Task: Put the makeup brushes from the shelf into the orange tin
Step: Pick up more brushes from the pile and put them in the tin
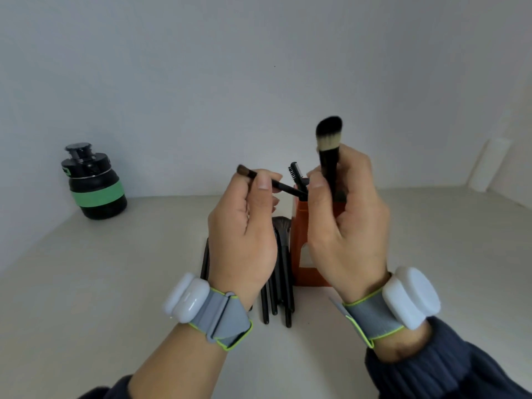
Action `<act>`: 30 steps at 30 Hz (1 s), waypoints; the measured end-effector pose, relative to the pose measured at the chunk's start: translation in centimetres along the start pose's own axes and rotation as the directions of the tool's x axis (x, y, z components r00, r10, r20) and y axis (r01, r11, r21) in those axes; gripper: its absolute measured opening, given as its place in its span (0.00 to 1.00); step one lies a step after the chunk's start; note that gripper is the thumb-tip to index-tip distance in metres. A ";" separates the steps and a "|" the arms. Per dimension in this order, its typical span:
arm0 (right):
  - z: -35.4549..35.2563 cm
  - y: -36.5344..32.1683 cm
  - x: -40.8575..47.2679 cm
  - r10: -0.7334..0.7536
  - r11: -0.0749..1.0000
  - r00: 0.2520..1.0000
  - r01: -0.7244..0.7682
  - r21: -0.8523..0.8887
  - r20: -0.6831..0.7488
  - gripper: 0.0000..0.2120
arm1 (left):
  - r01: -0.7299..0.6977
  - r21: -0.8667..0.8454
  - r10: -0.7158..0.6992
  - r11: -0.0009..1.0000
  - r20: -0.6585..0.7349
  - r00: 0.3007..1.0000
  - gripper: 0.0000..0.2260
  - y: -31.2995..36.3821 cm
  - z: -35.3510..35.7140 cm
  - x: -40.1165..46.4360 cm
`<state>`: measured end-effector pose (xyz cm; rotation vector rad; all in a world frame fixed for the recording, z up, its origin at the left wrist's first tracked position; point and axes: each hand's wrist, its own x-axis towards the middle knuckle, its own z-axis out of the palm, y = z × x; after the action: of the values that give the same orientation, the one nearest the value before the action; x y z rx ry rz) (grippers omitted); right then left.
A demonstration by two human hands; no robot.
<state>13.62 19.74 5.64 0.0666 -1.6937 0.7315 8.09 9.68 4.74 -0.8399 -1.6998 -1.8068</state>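
The tall orange tin (299, 243) stands on the white shelf (115, 283), mostly hidden behind my hands. A black comb-tipped brush (296, 175) sticks up out of it. My left hand (244, 228) pinches a thin brown-tipped brush (259, 178), tilted with its handle end at the tin's rim. My right hand (345, 220) grips a thick powder brush (328, 145) upright, black-and-white bristles up, its handle over the tin's mouth. Several black brushes (277, 295) lie flat on the shelf left of the tin, partly under my left wrist.
A black jar with a green band (93, 185) stands at the back left by the wall. A white object (486, 165) leans in the back right corner. White walls close the shelf behind and on both sides.
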 end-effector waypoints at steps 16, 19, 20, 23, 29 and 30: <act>0.3 0.1 -0.1 0.036 0.996 0.999 -0.036 -0.084 0.004 0.09 | -0.056 -0.120 0.057 0.991 0.005 0.998 0.12 0.2 0.1 0.1; 0.3 0.2 -0.1 0.051 0.994 0.999 -0.050 -0.099 0.011 0.06 | -0.080 -0.076 0.083 0.994 0.036 0.996 0.08 0.0 0.2 0.1; 0.3 0.3 0.0 0.049 0.992 0.999 -0.046 -0.116 0.018 0.06 | -0.081 -0.060 0.083 0.995 0.038 0.996 0.07 0.0 0.2 0.1; 0.2 0.3 -0.1 0.033 0.984 0.998 -0.025 -0.176 0.047 0.07 | -0.083 -0.028 0.084 0.996 0.037 0.996 0.09 -0.1 0.3 0.0; 0.1 0.0 0.0 0.048 0.982 0.996 -0.032 -0.188 0.081 0.10 | -0.140 0.112 0.127 0.984 0.110 0.986 0.10 -0.5 0.6 -0.2; 0.1 -0.1 0.0 0.052 0.983 0.996 -0.037 -0.182 0.078 0.10 | -0.135 0.119 0.122 0.984 0.109 0.987 0.11 -0.5 0.5 -0.2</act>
<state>13.58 19.63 5.69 -0.0694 -1.8386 0.6122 7.86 10.26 4.27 -0.9777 -1.7598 -1.5782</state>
